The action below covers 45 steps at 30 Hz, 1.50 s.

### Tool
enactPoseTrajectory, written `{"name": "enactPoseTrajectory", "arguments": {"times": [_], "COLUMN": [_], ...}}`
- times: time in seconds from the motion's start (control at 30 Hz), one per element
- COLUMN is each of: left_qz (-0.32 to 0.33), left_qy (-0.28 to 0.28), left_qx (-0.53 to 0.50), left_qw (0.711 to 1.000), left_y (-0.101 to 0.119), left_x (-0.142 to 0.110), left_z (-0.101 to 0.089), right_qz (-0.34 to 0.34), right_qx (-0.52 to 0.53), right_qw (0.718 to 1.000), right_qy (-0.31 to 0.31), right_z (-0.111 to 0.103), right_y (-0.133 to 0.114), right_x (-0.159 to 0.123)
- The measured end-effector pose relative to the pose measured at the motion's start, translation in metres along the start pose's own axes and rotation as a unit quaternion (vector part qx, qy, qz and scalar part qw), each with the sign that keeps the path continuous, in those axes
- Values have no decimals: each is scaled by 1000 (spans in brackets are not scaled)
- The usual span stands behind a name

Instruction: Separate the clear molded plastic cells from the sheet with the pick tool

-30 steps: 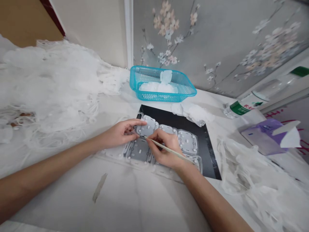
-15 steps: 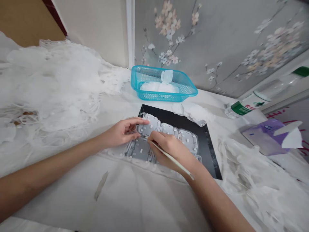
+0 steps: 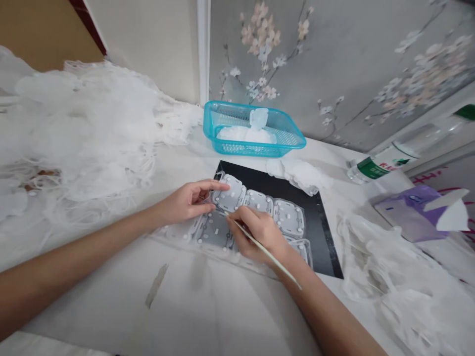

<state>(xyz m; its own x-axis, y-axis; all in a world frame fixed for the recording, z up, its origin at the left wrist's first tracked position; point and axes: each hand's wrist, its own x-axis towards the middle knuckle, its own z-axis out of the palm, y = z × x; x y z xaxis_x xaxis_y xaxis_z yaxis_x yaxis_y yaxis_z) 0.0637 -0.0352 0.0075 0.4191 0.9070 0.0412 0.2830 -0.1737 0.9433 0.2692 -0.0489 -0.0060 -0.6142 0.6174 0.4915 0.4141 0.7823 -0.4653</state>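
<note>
A clear, frosted molded sheet with several rounded-square panels lies over a black board. My left hand rests at its left edge, index finger stretched onto the upper-left panel and thumb apart from it, below. The other fingers are curled. In a pinch, my right hand grips a thin pale stick-like tool, its tip pointing at the gap between panels beside my left thumb. What the tip touches is too small to make out. My right hand covers part of the sheet's lower row.
Behind the board stands a blue plastic basket holding white translucent pieces. More pieces lie on the board's far edge. Tangled white scrap heaps at left, with another pile at right. A bottle and purple tissue pack are at right.
My right hand has shifted slightly and the tool's rear end has swung a little lower. More of the sheet's lower-right panel shows. My left hand stays in place on the sheet.
</note>
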Motion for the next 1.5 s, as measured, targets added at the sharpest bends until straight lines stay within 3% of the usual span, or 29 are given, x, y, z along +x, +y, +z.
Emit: {"name": "enactPoseTrajectory", "arguments": {"times": [0.5,0.7,1.2,1.5], "left_qz": [0,11,-1,-33], "left_qy": [-26,-48,1,14], "left_qx": [-24,-35,-12,-29], "left_qw": [999,998,1000,999], "left_y": [0,-1,0,0], "left_x": [-1,-1,-1,-1], "left_z": [-1,-2,0,-1], "right_qz": [-17,6,80,87], "right_qx": [-60,-71,-9,29], "right_qw": [997,994,989,989], "right_qy": [-38,-87,-124,-120], "right_z": [1,3,-13,-16], "right_y": [-1,-1,-3,3], "right_x": [1,2,8,9]}}
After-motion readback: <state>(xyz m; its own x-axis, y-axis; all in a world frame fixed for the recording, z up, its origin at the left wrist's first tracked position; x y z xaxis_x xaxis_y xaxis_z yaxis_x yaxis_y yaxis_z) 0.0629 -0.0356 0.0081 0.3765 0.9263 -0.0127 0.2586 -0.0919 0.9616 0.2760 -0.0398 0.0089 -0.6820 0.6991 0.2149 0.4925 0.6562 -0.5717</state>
